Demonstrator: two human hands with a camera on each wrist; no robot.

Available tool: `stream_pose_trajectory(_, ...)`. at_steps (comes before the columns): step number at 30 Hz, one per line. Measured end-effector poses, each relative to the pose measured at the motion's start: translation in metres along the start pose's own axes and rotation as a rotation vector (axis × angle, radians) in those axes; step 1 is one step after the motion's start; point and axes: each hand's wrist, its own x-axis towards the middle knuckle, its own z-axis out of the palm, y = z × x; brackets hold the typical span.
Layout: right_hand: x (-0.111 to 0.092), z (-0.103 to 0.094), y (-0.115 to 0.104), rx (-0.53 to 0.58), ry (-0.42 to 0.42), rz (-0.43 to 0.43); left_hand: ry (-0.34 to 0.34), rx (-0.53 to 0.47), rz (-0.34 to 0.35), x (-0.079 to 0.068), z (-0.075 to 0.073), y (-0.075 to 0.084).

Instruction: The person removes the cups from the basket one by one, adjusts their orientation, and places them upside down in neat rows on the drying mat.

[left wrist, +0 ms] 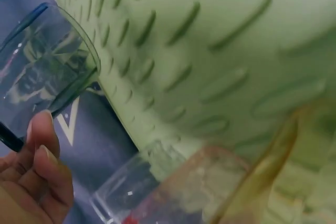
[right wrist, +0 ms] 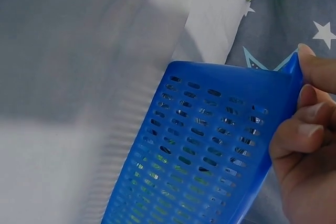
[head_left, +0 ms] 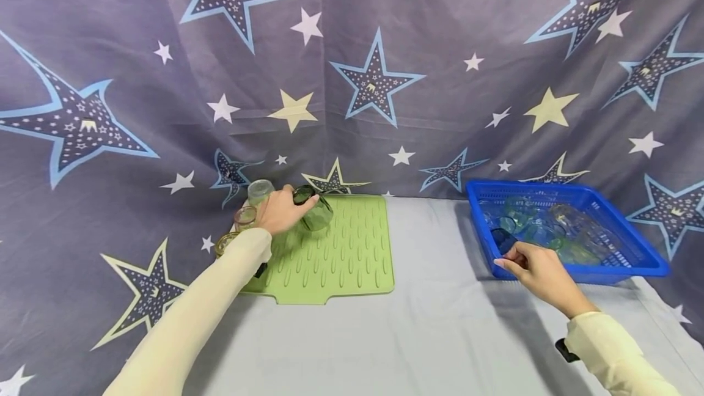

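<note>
My left hand [head_left: 279, 209] grips a dark green-tinted glass [head_left: 319, 216] by its rim. The glass tilts over the back left of a green drying mat [head_left: 352, 261]; I cannot tell whether it touches the mat. In the left wrist view, the thumb and fingers [left wrist: 43, 132] are at the edge of this see-through glass [left wrist: 50, 61]. Over on the right, my right hand [head_left: 541, 274] pinches the rim of a blue plastic basket [head_left: 610, 271] at its near left corner. The right wrist view shows that hand [right wrist: 307, 145] on the edge of the slotted basket wall [right wrist: 205, 129].
Along the mat's left edge stand a clear glass [head_left: 260, 189], a pinkish glass [head_left: 245, 216] and an amber glass [head_left: 224, 242], partly behind the left arm. Several glasses [head_left: 541, 232] lie in the basket. A star-patterned curtain [head_left: 352, 139] hangs behind the white-covered table [head_left: 429, 322].
</note>
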Motion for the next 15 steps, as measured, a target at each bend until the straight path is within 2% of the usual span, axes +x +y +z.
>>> stream_pose_trajectory(8, 0.0, 0.003, 0.001, 0.007, 0.028, 0.014, 0.098, 0.131, -0.001, 0.011, -0.01, -0.014)
stream_pose_trajectory(15, -0.002, 0.004, 0.003, -0.003, 0.043, 0.013, 0.121, 0.162, 0.012, 0.016, -0.013, -0.016)
